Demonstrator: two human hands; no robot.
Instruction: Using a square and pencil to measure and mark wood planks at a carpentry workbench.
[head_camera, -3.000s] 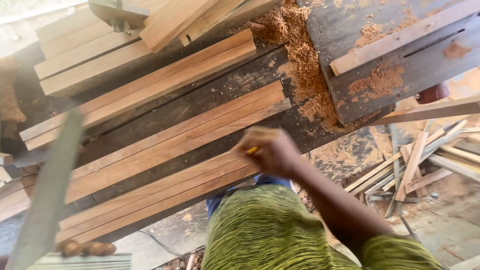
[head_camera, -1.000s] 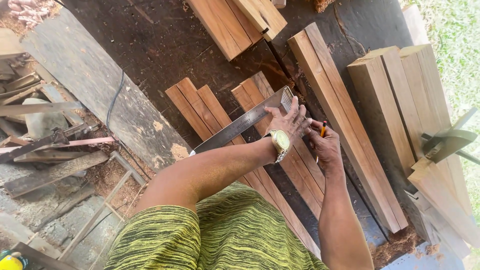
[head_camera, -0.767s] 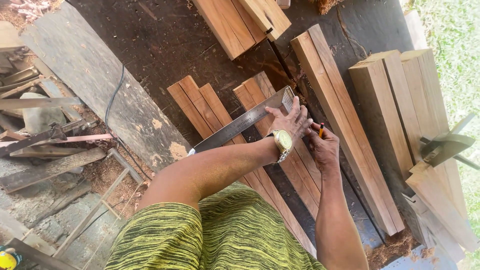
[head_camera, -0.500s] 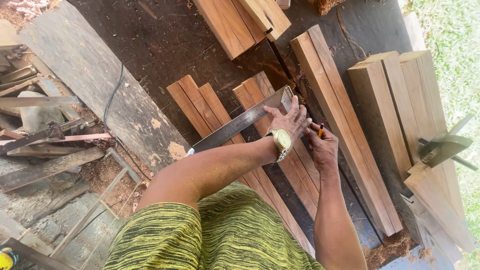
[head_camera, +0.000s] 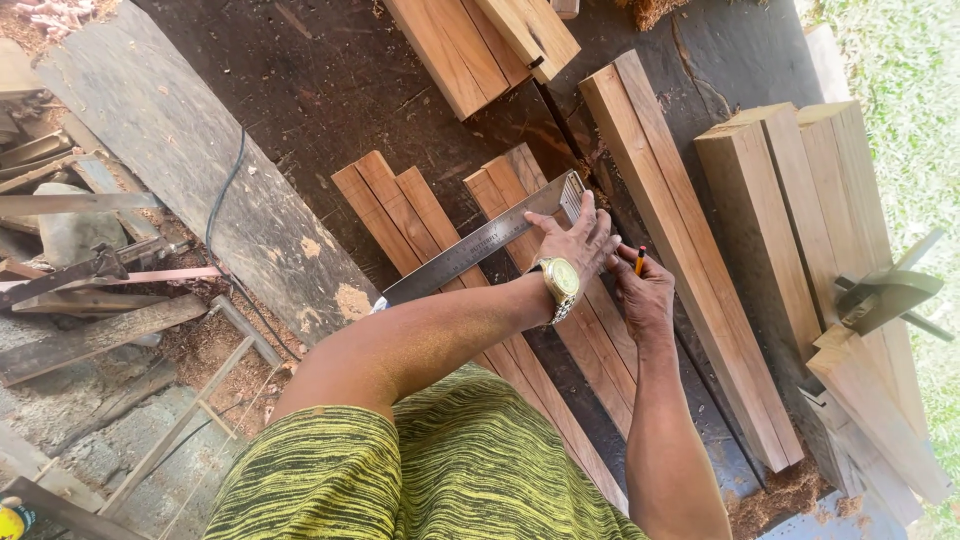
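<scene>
Little is shifting since 0.5 s ago: left hand (head_camera: 578, 238) is pressing square (head_camera: 480, 248) flat on slats (head_camera: 520, 200); right hand (head_camera: 645, 295) is gripping pencil (head_camera: 640, 260); keeping the blade firm while marking is advisable.

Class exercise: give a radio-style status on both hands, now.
Left hand flat on steel square, across wood strips. Right hand gripping pencil. Nothing obstructing.

The left hand (head_camera: 572, 240) lies over the far end of the steel square (head_camera: 470, 250), hiding where its blade meets the wood strips (head_camera: 520, 330) beneath. The right hand (head_camera: 645, 295) closes around the pencil (head_camera: 640, 259), so only its top end shows; the tip is out of sight. The strips' near ends vanish behind the forearms and the green striped shirt (head_camera: 450, 460). The boards (head_camera: 470, 40) at the top are cut off by the picture's edge.
</scene>
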